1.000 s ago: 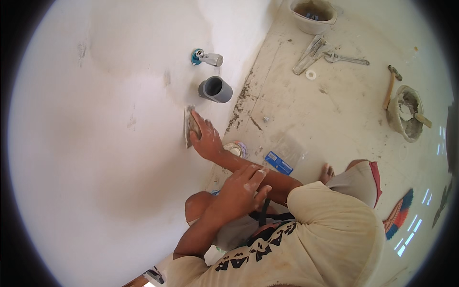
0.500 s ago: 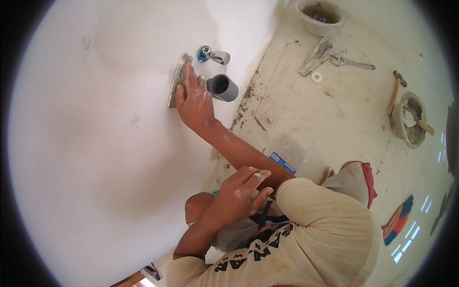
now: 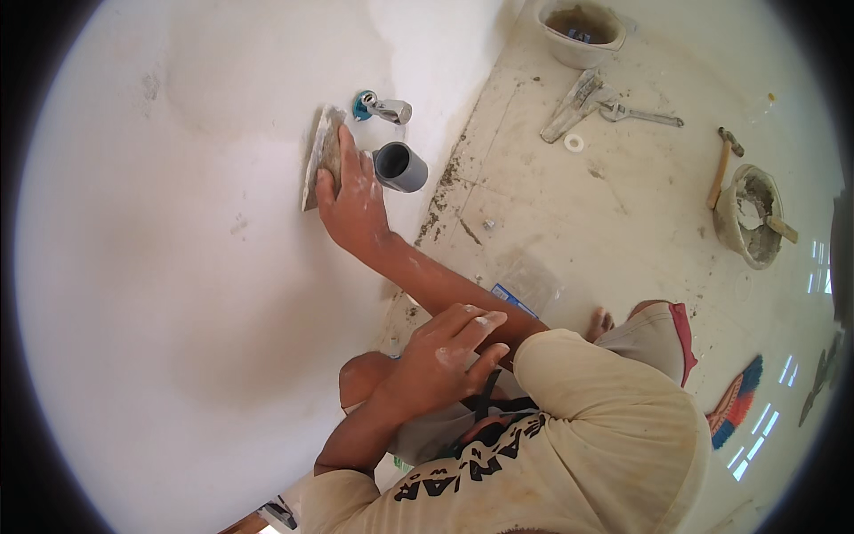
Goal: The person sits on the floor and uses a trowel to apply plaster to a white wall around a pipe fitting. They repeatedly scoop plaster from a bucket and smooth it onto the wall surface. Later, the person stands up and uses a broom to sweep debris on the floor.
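Observation:
My right hand [image 3: 358, 206] grips a flat plastering trowel [image 3: 321, 169] against the white wall [image 3: 196, 294]. Pale paste runs along the blade's outer edge, and the fingers hide part of its handle. Just right of the trowel, a chrome tap [image 3: 388, 109] with a blue ring at its base sticks out of the wall. Below the tap a grey plastic pipe stub [image 3: 401, 166] projects, close by my right fingers. My left hand [image 3: 449, 353] hovers over or rests on my right forearm, its fingers loosely bent and thumb apart; nothing shows in it. White smears mark both hands.
On the dirty floor lie a paste-coated scraper [image 3: 574, 107], an adjustable wrench [image 3: 642, 116] and a white ring [image 3: 574, 143]. A bucket [image 3: 580, 49] stands beyond. Rightward are a hammer [image 3: 722, 169], a mortar bowl [image 3: 756, 254] and a colourful brush or broom head [image 3: 737, 402].
The whole view has shifted a little, moving the floor things leftward in the picture. My right hand and trowel sit slightly lower beside the tap, and more of the paste-covered blade edge shows.

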`<state>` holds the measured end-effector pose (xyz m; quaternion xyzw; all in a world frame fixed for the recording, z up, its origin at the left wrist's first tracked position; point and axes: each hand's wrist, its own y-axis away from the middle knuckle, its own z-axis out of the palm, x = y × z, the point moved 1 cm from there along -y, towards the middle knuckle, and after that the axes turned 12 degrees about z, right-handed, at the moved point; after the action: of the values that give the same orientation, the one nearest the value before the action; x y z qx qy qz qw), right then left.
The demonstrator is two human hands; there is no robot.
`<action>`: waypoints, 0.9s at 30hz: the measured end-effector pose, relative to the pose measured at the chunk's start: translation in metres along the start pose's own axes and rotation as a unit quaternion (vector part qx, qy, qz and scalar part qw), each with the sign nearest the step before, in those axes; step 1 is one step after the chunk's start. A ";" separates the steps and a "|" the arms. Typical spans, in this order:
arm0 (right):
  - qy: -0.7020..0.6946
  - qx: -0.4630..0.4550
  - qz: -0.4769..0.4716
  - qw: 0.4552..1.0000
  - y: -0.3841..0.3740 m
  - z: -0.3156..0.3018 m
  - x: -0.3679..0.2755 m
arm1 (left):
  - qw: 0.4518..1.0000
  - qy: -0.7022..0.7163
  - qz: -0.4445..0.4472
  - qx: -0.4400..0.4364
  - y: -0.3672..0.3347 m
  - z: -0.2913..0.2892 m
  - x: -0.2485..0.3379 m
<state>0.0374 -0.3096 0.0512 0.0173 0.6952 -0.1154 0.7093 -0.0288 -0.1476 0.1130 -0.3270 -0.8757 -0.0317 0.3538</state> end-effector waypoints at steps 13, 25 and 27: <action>-0.032 -0.065 -0.007 0.997 0.036 -0.010 0.018 | 1.000 0.003 -0.021 -0.018 -0.002 0.003 0.003; 0.012 -0.126 0.032 0.991 0.050 0.002 0.043 | 0.997 -0.063 -0.011 -0.033 0.005 0.008 -0.004; -0.007 -0.098 0.007 0.995 0.053 0.002 0.039 | 0.998 -0.052 -0.001 -0.027 0.002 0.005 0.001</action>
<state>0.0493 -0.2634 0.0049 -0.0488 0.6980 -0.0418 0.7132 -0.0310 -0.1446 0.1096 -0.3364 -0.8923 -0.0390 0.2985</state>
